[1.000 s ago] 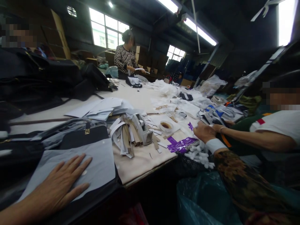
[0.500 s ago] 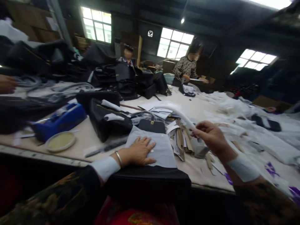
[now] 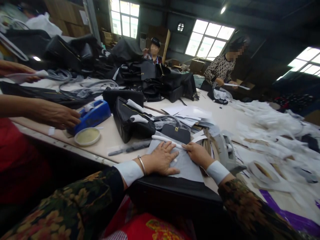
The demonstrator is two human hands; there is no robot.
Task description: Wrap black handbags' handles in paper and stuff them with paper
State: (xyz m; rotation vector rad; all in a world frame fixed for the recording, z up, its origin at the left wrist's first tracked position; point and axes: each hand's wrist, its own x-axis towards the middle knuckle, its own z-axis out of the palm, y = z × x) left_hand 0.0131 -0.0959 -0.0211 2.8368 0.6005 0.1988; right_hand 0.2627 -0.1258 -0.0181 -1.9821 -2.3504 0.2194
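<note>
My left hand (image 3: 162, 158) lies flat with fingers spread on a sheet of pale tissue paper (image 3: 191, 170). That sheet covers part of a black handbag (image 3: 175, 190) at the table's front edge. In my right hand (image 3: 198, 153), thumb and fingers pinch one end of a thin white foam strip (image 3: 163, 137), which stretches leftward across the paper's far edge. Just beyond it shows the bag's black flap (image 3: 176, 133) with a gold clasp. Clear plastic wraps the strap (image 3: 166, 122) behind the flap.
A blue tape dispenser (image 3: 93, 115) and a round tin (image 3: 87, 136) stand at left, near a co-worker's hand (image 3: 53, 113). Another black bag (image 3: 132, 118) sits behind mine. A grey tape dispenser (image 3: 226, 151) and a tape roll (image 3: 262, 171) lie at right, before heaped white wrapping (image 3: 270, 123).
My right hand has come left and down, bringing the white strip onto the paper beside my left hand. The view has swung left, and a co-worker's hands have reached in from that side.
</note>
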